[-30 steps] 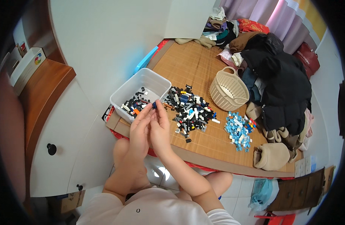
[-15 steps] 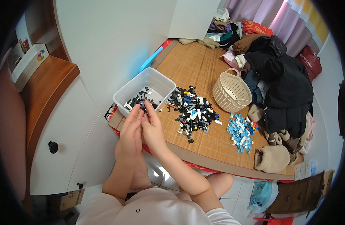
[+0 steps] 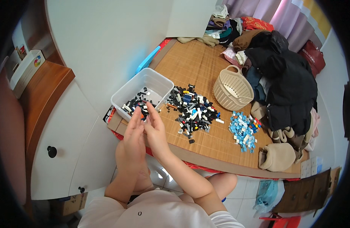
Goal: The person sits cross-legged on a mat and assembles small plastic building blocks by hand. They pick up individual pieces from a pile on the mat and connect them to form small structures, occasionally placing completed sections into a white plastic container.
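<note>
My left hand (image 3: pixel 131 136) and my right hand (image 3: pixel 156 130) face each other, palms inward, at the near edge of a clear plastic bin (image 3: pixel 162 81). Both have their fingers stretched out, with a narrow gap between the fingertips; no held object shows. Inside the bin lie loose black, white and grey building bricks (image 3: pixel 134 104), partly hidden by my fingers. To its right, a bigger heap of mixed bricks (image 3: pixel 194 110) spreads over the bamboo mat (image 3: pixel 182 60).
Farther right are a pile of light-blue and white bricks (image 3: pixel 241 131), a colourful puzzle cube (image 3: pixel 255 124) and a beige basket (image 3: pixel 234 89). Clothes (image 3: pixel 285 76) cover the mat's right side. A blue lid-like panel (image 3: pixel 147 60) leans behind the bin, by a white cabinet (image 3: pixel 57 125).
The view has shifted slightly, so the bin and heaps sit a little farther left. My hands stay by the bin's near edge, their fingers still stretched out.
</note>
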`<state>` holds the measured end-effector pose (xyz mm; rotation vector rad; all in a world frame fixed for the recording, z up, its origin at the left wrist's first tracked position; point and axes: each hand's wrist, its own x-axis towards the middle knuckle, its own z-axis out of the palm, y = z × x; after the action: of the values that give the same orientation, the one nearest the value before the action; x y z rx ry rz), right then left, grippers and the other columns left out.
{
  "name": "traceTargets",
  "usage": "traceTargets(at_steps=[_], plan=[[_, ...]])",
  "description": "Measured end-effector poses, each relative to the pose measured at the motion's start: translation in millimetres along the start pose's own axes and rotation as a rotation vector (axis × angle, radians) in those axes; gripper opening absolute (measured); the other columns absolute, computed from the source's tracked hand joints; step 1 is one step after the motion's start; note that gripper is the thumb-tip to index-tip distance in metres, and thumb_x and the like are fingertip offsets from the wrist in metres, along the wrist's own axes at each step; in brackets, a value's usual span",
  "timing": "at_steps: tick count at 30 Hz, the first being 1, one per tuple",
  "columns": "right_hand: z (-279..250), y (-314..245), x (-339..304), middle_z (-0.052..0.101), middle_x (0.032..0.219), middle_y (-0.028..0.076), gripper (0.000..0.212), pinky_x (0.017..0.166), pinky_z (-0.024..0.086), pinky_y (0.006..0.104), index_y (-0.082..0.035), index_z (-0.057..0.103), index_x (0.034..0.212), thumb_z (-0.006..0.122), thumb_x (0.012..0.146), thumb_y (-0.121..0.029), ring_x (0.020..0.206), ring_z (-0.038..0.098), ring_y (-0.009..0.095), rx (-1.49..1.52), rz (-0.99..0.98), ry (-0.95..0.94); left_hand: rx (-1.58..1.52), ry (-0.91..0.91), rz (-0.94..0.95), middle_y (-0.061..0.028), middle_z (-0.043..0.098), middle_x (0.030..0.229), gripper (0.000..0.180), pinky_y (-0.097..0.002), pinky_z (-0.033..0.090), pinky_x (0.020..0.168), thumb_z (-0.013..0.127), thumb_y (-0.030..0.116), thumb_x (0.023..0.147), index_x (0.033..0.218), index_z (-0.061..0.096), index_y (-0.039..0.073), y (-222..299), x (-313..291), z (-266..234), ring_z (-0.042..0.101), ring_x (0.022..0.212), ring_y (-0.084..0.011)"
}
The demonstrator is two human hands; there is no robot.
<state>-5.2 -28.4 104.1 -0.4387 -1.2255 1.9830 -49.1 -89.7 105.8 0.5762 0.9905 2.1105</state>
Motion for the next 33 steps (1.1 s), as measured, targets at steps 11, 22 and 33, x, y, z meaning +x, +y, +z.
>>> traceTargets(at_steps=[11, 22, 33], plan=[[-94.0, 11.0, -77.5, 0.023, 0.141, 0.013, 0.06, 0.108, 0.016, 0.036, -0.002, 0.023, 0.135, 0.041, 0.078, 0.007, 0.133, 0.018, 0.024, -0.122, -0.041, 0.488, 0.042, -0.192, -0.367, -0.0153, 0.023, 0.142, 0.051, -0.0319, 0.013, 0.108, 0.037, 0.006, 0.087, 0.135, 0.025, -0.005, -71.4, -9.1, 18.0, 0.016, 0.134, -0.0214], [-136.2, 19.6, -104.3, 0.015, 0.144, 0.017, 0.067, 0.109, 0.011, 0.0346, 0.003, 0.015, 0.137, 0.044, 0.076, 0.006, 0.135, 0.013, 0.025, -0.046, -0.003, 0.669, 0.236, -0.207, -0.434, -0.015, 0.023, 0.142, 0.053, -0.0304, 0.017, 0.107, 0.041, 0.008, 0.087, 0.136, 0.024, -0.003, -130.1, 5.7, 12.1, 0.021, 0.133, -0.0215], [-127.9, 19.4, -84.0, 0.019, 0.143, 0.019, 0.065, 0.107, 0.017, 0.0326, 0.004, 0.019, 0.136, 0.044, 0.076, 0.006, 0.134, 0.016, 0.024, 0.011, 0.039, 0.62, 0.329, -0.4, -0.529, -0.0138, 0.033, 0.136, 0.051, -0.0298, 0.025, 0.103, 0.041, 0.004, 0.086, 0.135, 0.027, -0.003, -124.9, 4.3, 22.3, 0.03, 0.127, -0.0196]])
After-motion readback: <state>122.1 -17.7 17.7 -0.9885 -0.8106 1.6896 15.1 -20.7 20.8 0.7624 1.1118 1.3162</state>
